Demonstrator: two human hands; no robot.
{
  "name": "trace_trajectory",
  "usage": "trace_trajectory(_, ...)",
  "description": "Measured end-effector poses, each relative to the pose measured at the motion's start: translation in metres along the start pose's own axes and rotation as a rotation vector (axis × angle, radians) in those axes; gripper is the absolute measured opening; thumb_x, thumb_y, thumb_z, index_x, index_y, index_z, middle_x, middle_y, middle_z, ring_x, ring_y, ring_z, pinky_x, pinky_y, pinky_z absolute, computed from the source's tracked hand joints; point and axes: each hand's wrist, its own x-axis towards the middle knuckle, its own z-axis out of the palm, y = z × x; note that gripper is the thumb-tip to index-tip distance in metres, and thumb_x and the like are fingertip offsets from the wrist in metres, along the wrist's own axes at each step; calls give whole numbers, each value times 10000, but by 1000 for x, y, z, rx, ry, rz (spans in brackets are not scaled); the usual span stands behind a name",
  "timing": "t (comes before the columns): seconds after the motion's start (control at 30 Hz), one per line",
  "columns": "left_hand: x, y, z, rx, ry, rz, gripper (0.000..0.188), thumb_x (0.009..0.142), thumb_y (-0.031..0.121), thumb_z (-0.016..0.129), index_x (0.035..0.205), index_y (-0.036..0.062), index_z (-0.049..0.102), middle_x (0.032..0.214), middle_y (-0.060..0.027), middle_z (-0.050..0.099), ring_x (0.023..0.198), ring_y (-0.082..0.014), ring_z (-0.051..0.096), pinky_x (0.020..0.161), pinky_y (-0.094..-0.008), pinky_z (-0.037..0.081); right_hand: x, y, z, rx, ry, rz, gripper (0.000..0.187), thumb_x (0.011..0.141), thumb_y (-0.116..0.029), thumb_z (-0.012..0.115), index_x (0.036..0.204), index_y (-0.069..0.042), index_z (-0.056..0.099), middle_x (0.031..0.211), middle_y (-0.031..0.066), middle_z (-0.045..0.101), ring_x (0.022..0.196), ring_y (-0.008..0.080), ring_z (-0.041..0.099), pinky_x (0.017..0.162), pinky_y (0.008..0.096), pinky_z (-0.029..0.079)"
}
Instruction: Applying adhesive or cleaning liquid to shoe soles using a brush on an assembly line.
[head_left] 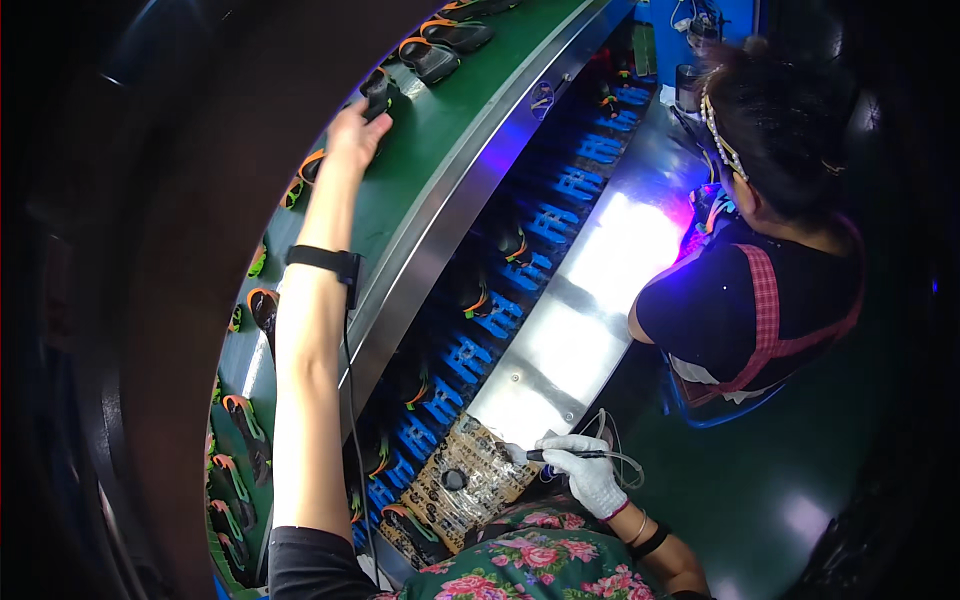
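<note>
My bare left hand [358,135] stretches far over the green conveyor belt, its fingers closed around a black sandal [378,93]. On the same belt lie several more black sandals [430,62] with orange and green edging. My right hand [588,474], in a white glove, grips a slim black-handled brush-like tool [560,455] with a pale tip and a thin clear tube at its back. That tip is over the edge of a brown taped board [475,475], which carries a small round dark object [454,480]. Another sandal [410,522] with an orange edge lies beside the board, close to my body.
A lower line with blue holders [500,315] runs beside the belt's metal rail [440,215], with a few sandals along it. A shiny metal worktop [590,300] borders it. To the right sits a co-worker [770,290] in a checked apron. A cable hangs along my left arm.
</note>
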Motion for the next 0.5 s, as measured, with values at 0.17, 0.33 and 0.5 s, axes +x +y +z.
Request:
trace_trajectory(0.17, 6, -2, -54, 1535, 399, 503, 803, 831, 305, 761, 1462, -58, 423, 1324, -291, 590, 1148, -415, 674, 984, -450, 563, -1, -5, 22, -30, -78, 54, 175, 913, -31, 734, 1071, 13, 795, 981, 56, 788, 822, 83, 684, 731, 217, 530)
trace_trajectory(0.33, 4, 8, -101, 1706, 222, 230, 616, 849, 363, 776, 1419, 191, 619, 1362, -201, 605, 1241, -414, 630, 1045, -492, 525, 2, -7, 26, 48, -53, 43, 181, 901, -13, 732, 1069, 8, 797, 945, 61, 782, 782, 88, 672, 708, 219, 524)
trace_trajectory(0.5, -32, -7, -120, 1649, 216, 477, 394, 917, 258, 743, 1296, 155, 713, 1286, -212, 617, 1177, -428, 644, 977, -518, 532, 3, -12, 28, 63, -28, 66, 187, 897, -16, 732, 1070, 17, 795, 924, 62, 776, 764, 90, 658, 706, 221, 514)
